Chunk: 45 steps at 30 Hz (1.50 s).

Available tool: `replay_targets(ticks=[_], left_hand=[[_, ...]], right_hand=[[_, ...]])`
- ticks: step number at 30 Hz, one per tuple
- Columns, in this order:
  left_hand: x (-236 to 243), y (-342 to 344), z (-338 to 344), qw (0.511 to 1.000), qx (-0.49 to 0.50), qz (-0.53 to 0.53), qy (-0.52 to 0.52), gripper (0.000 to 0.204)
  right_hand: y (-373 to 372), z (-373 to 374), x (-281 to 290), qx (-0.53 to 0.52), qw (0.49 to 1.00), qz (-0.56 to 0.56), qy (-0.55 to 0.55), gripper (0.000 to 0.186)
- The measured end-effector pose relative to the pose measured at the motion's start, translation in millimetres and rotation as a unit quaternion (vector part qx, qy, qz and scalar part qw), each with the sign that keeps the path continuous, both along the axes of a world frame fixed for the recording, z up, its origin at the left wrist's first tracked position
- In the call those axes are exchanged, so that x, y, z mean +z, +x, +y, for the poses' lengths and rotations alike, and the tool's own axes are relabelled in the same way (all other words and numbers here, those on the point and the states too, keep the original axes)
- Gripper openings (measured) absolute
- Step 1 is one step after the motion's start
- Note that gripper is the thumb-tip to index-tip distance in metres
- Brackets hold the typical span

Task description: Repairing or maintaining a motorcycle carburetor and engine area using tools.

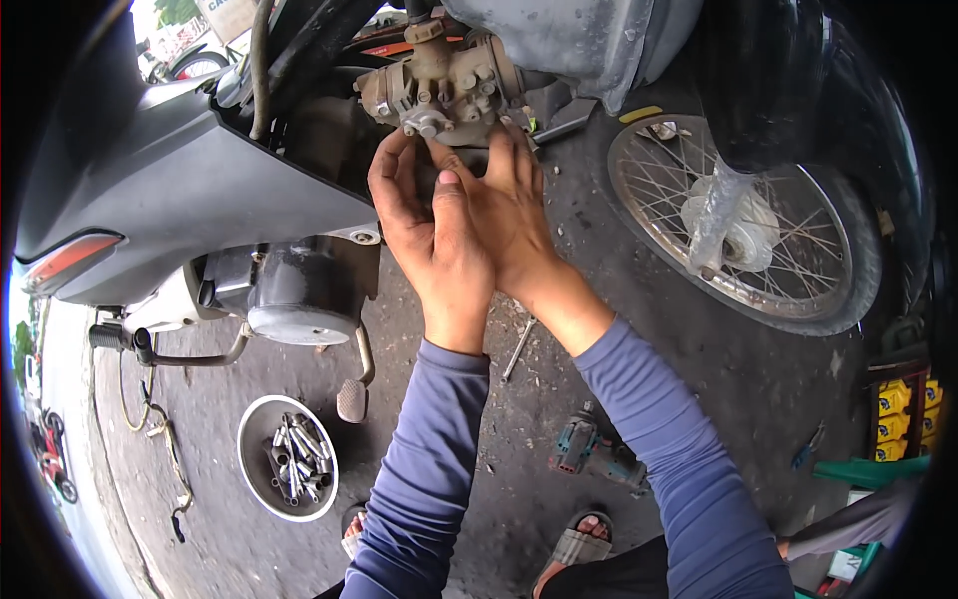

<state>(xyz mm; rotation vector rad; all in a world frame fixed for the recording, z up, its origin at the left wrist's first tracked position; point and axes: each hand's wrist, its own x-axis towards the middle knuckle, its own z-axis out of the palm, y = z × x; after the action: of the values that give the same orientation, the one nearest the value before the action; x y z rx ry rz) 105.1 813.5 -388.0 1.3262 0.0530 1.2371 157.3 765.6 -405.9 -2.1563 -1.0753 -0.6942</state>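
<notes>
Carburetor [444,95] (carb), top ctr., brown w/ grime, stands exposed btwn the grey body panel [200,180] at L and the dull grey metal housing [589,45] at upper R. Both bare hands reach up to its underside, wrists close together, navy sleeves [424,449] down to the wrists. L hand [439,235] is nearer the camera, palm side partly showing, thumb raised, fingers curled up to the carb's lower L edge; R hand [514,205] lies partly behind it, fingers bent up under the lower R edge. Fingertips are partly hidden, so whether either hand grips the carb, holds a small part or merely rests there can't be told. Progress, as judged: access is done, the carb's outer face being open to reach; the body hangs in place w/ its brass-toned top cap [425,33] on, so removal, if wanted, is not complete. Work at the underside looks to be under way; state of the bottom fasteners is hidden, hence what remains there is unclear. Tools lie out of hand on the dark floor [419,544]: metal bowl [255,449] of sockets [297,459] at lower L, slim metal rod-like tool [519,349] below the wrists, and cordless power driver [589,449] beside the R forearm, partly covered by it. N.B. spoked wheel [743,230] at R, w/ tyre on; foot pedal [351,399] near the bowl.
</notes>
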Motion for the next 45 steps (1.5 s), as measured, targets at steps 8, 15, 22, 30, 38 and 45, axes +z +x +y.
replay_targets(ticks=[8,15,22,30,38,45], left_hand=[[6.5,12.5,3.3,0.979,0.153,0.099,0.086,0.041],[11.6,9.8,-3.0,0.997,0.071,0.014,-0.039,0.04],[11.3,13.5,0.8,0.995,0.011,-0.034,-0.088,0.033],[-7.5,8.5,-0.3,0.972,0.184,0.125,0.078,0.031],[-41.8,-98.9,-43.5,0.97,0.014,0.156,0.185,0.037],[-46.9,-224.4,48.2,0.734,-0.36,0.366,0.444,0.03]], right_hand=[[2.7,-9.6,5.1,0.037,0.999,0.006,-0.008,0.053],[-2.0,-5.8,8.3,-0.004,0.999,0.007,-0.032,0.049],[-3.1,-0.7,3.6,0.013,1.0,-0.003,-0.013,0.047],[8.5,-28.3,1.7,0.085,0.994,-0.065,-0.006,0.044],[23.2,-48.1,-8.2,0.123,0.981,-0.15,-0.002,0.032],[34.5,-51.7,-10.7,0.12,0.958,-0.255,0.044,0.021]])
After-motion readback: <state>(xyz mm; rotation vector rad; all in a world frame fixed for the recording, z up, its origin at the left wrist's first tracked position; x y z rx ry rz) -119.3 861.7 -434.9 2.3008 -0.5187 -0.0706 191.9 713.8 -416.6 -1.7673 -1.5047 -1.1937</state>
